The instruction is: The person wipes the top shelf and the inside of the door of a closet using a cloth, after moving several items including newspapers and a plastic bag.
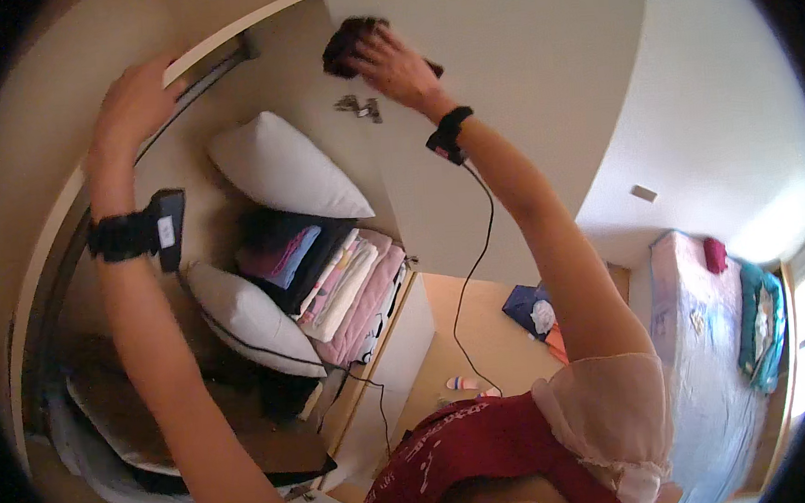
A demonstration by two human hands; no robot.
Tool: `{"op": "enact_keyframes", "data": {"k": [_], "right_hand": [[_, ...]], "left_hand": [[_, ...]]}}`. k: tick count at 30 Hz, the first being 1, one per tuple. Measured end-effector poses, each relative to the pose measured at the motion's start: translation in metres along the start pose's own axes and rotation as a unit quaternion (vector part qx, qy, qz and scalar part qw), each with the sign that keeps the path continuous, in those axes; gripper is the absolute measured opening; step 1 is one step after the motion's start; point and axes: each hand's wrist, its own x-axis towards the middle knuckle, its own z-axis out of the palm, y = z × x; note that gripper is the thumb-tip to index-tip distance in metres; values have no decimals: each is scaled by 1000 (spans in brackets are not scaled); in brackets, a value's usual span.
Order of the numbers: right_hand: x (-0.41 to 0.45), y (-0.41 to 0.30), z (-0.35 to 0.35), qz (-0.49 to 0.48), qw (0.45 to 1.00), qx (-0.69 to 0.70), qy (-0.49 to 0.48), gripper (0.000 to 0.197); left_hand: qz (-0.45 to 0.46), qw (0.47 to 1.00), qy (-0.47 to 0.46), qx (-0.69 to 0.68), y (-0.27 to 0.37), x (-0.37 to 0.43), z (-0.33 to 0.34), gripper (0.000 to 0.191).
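Note:
My left hand (134, 102) is raised to the wardrobe's top front edge (243, 22), its fingers curled over that edge near a dark hanging rail (212, 76). Above a metal hinge (360, 107), my right hand (394, 65) holds a dark, bunched cloth (352, 47) against or close to the pale door (501, 59); whether it touches cannot be told. Inside the wardrobe, two white pillows (286, 165) lean beside a stack of folded textiles (342, 290). Dark clothing (198, 416) fills the lower left of the wardrobe.
A bed (705, 343) with a plastic-like cover stands at the right, bearing a teal item (760, 326) and a small red one (715, 255). On the floor lie a dark blue item (522, 303) and striped slippers (462, 383). Cables hang from both wrist devices.

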Motion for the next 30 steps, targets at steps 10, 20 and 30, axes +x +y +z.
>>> {"op": "enact_keyframes", "data": {"k": [10, 20, 30], "right_hand": [[-198, 79, -75, 212, 975, -28, 60, 40], [-190, 157, -120, 295, 921, -162, 196, 41], [-86, 9, -2, 114, 992, 51, 0, 43]], "left_hand": [[-23, 999, -12, 31, -6, 4, -5, 44], [-35, 999, 0, 29, 2, 0, -2, 39], [6, 999, 15, 31, -10, 6, 8, 41]]}}
